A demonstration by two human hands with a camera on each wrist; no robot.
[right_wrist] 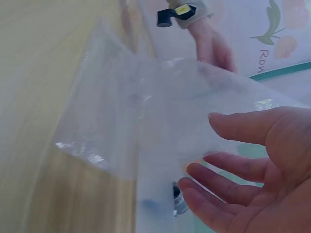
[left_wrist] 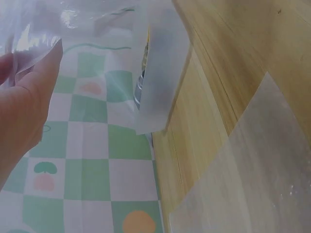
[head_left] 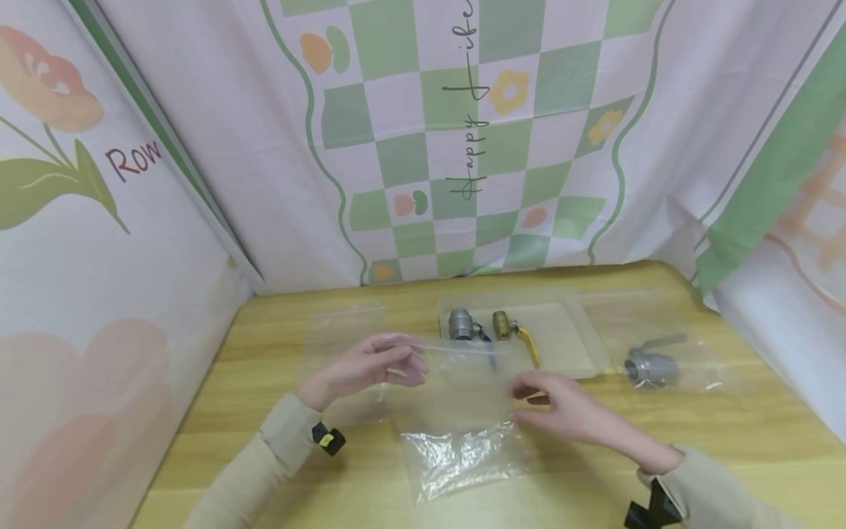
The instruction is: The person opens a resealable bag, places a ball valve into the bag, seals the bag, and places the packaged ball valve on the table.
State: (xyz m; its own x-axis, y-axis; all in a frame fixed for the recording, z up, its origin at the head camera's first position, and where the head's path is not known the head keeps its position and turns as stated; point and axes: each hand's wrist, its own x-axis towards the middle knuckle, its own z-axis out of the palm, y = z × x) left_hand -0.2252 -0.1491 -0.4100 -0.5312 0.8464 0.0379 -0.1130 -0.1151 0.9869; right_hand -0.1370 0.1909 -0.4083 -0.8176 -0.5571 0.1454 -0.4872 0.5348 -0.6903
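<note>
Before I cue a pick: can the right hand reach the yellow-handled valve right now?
Probably yes: the right hand looks empty and close by, and the yellow-handled valve lies uncovered in the tray, past the clear bag.

We see a clear plastic bag (head_left: 456,459), thin and flexible, a pale strip along its upper edge, its lower part creased and glossy. We find it raised between two hands: the left hand (head_left: 373,369) pinches its upper left side; the right hand (head_left: 571,410), fingers parted, is at its right edge.
</note>
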